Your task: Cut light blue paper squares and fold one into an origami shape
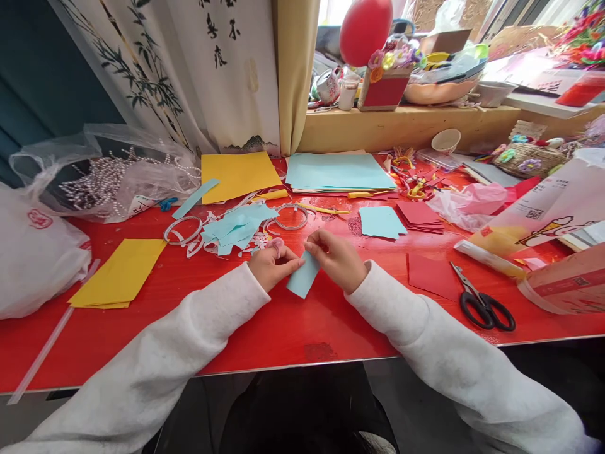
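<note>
A small light blue piece of paper [304, 277] is pinched between my two hands, just above the red table. My left hand [274, 261] holds its left edge between thumb and fingers; a pink ring-like band sits on a finger. My right hand [336, 257] pinches the upper right corner. Whether the paper is folded I cannot tell. Beyond my left hand lies a heap of light blue paper scraps [236, 228]. Past my right hand rest a stack of light blue paper pieces [380, 222] and a stack of red paper pieces [418, 216].
Black-handled scissors [484, 302] lie at the right by a red paper sheet [432, 275]. Yellow paper [125, 271] lies at the left, near a white plastic bag [38, 252]. Tape rolls [292, 216], larger blue sheets [338, 171] and a paper cup [445, 141] stand farther back.
</note>
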Tool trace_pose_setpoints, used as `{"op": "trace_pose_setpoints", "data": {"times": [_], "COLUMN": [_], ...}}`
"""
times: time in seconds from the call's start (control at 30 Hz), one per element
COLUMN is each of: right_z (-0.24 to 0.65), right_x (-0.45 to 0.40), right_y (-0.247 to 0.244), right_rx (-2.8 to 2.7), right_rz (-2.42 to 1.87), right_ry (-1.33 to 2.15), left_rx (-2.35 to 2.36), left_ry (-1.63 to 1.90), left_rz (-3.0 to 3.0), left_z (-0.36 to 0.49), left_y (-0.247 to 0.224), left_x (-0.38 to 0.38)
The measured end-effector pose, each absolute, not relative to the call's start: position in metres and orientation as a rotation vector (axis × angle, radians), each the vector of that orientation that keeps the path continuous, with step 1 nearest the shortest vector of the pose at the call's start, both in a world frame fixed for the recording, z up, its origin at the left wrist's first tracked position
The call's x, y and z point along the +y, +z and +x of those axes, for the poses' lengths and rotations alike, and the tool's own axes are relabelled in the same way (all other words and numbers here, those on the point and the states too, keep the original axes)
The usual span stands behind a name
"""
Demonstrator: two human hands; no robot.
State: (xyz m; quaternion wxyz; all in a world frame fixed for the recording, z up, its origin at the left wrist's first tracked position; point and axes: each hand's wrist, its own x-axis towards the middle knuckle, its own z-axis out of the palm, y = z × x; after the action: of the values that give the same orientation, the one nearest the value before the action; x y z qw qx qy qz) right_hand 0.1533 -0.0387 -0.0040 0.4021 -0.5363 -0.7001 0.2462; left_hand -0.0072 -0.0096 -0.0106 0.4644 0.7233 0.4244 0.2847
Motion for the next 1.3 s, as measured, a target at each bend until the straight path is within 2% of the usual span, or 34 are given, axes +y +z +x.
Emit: {"op": "trace_pose_setpoints", "data": {"times": [0.17,0.3,0.4,0.5,0.7,0.93,1.03,1.13,1.3], "right_z": [0.167,0.188,0.189,0.174,0.149,0.166,0.177,0.176,0.162], "right_x": [-0.026,-0.011,-0.011,-0.022,-0.038,-0.026,-0.018,-0.02,-0.033], "right_y": [-0.008,-0.008,-0.006,-0.006,-0.007,-0.013,-0.012,-0.006,-0.003], "right_rx": [-1.615,-1.37,-1.38,-1.499,-1.574,-1.592,-1.466,-1.61,-2.085], "right_rz": [-1.345,-1.371,-1.279,-1.173,-1.127,-1.265,-1.264,-1.221,-1.161], "right_ry": [0.604,0.603,0.796,1.01,1.098,0.862,0.919,1.064,0.9], "left_rx": [0.985,0.76,0.709,0.985,1.09,0.995,0.966,1.009,1.066], "left_ry": [0.646,0.619,0.778,0.963,0.744,0.616,0.545,0.572,0.603], "left_rz": [1.724,1.74,1.824,1.947,1.877,1.734,1.668,1.687,1.795], "left_z": [-0.006,-0.004,-0.005,-0.008,-0.01,-0.006,-0.004,-0.004,-0.005], "left_y": [-0.001,0.011,0.016,0.011,-0.002,-0.002,-0.001,-0.002,-0.005], "left_x": [-0.015,-0.029,-0.031,-0.021,-0.01,-0.017,-0.023,-0.024,-0.018]}}
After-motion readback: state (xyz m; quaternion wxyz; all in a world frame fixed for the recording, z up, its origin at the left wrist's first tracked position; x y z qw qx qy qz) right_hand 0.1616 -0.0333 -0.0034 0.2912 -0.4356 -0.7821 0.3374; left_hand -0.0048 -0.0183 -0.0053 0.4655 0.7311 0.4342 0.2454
